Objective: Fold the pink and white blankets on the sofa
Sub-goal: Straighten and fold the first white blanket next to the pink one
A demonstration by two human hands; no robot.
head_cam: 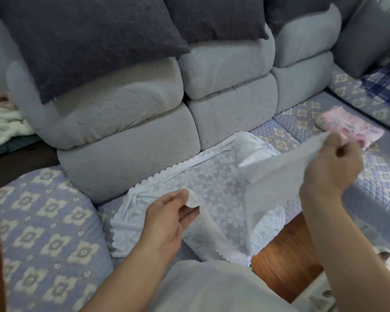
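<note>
1. The pink blanket (350, 127) looks already folded: it lies as a compact bundle on the quilted seat cover (45, 224) of the sofa (131, 140), off to the right and well apart from the work in hand
2. The white blanket (214, 183), with its flower pattern and scalloped edge, is only partly done; most of it lies spread and rumpled on the seat in front of the person, one edge hanging over the front toward the wooden floor (286, 255)
3. What seems left: bring the lifted edge across, flatten it, and fold down to a bundle like the pink one
4. The left hand (167, 221) pinches a corner of the white blanket between thumb and fingers, low and near the body, just above the spread cloth
5. The right hand (333, 165) grips another part of the same edge, fingers curled around the cloth, raised higher and further right; it is blurred, so the exact grip is hard to read
6. The hands are apart, with a stretch of the blanket pulled taut between them, so the cloth is both held in them and lying beneath them
</note>
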